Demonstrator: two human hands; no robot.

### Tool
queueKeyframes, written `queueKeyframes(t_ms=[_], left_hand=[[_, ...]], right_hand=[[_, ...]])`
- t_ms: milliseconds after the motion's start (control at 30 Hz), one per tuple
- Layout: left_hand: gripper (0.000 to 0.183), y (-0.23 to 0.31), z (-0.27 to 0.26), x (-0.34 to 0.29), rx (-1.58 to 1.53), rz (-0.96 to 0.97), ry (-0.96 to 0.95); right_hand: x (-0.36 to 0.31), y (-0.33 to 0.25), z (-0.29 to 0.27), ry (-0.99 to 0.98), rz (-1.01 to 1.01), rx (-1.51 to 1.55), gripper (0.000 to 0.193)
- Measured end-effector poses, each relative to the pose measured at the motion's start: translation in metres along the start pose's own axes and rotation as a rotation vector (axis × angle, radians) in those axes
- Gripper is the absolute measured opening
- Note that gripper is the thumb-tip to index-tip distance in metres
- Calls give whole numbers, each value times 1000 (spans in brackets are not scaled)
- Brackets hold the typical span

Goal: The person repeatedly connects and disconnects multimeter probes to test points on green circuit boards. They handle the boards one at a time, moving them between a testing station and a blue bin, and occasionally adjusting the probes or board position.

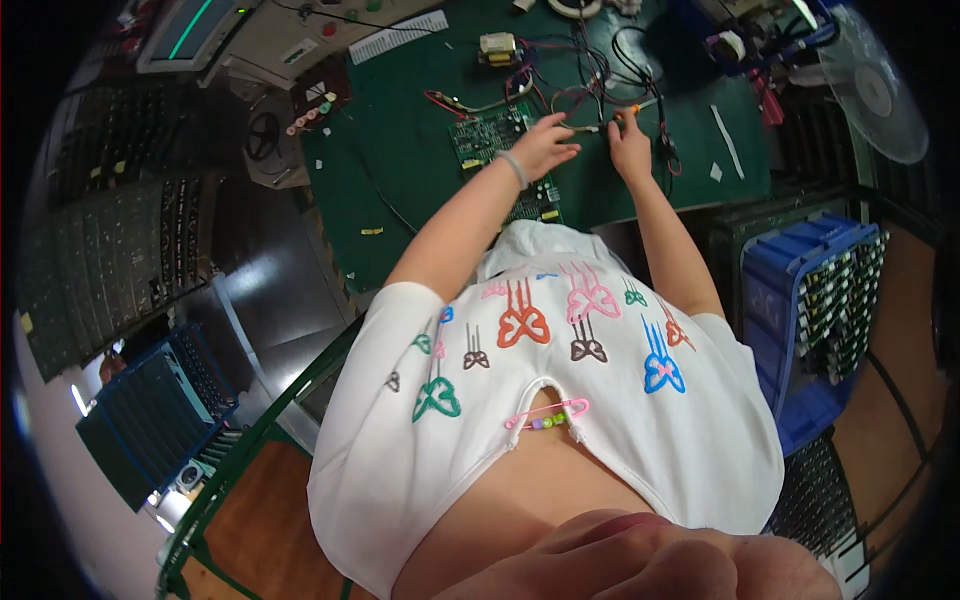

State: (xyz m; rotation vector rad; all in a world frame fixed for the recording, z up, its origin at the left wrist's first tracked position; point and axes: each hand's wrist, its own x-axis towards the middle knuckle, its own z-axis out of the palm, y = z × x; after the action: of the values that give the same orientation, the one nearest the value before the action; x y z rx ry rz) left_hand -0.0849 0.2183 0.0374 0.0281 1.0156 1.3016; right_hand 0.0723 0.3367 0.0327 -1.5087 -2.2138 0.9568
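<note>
My left hand (545, 150) reaches over a green circuit board (482, 140), its fingers stretched out and apart. Just past its fingertips lies a thin cable with a small pale connector (588, 128); whether they touch is too small to tell. To the right, my right hand (631, 150) has its fingers curled round a small screwdriver (628, 113) with an orange handle, its thin shaft pointing off to the right. Coloured wires (598, 85) run tangled behind both hands. A boxy transformer (498, 49) with a yellow band sits at the back, wired in among them.
The green tabletop (385, 225) carries a white strip (727, 142) and a loose yellow piece (372, 232). A blue crate (775, 330) filled with rows of parts stands at my right. Equipment with a lit screen (190, 35) is at the back left, and a clear reel (875, 90) at the back right.
</note>
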Motion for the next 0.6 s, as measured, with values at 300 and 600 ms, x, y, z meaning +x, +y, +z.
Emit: queueKeyframes(t_ms=[300, 600], left_hand=[[27, -20, 14, 38, 231, 102, 348], [16, -22, -35, -123, 1186, 788, 509]], right_hand=[[32, 46, 27, 134, -21, 356, 24], [-23, 4, -35, -15, -84, 1013, 50]])
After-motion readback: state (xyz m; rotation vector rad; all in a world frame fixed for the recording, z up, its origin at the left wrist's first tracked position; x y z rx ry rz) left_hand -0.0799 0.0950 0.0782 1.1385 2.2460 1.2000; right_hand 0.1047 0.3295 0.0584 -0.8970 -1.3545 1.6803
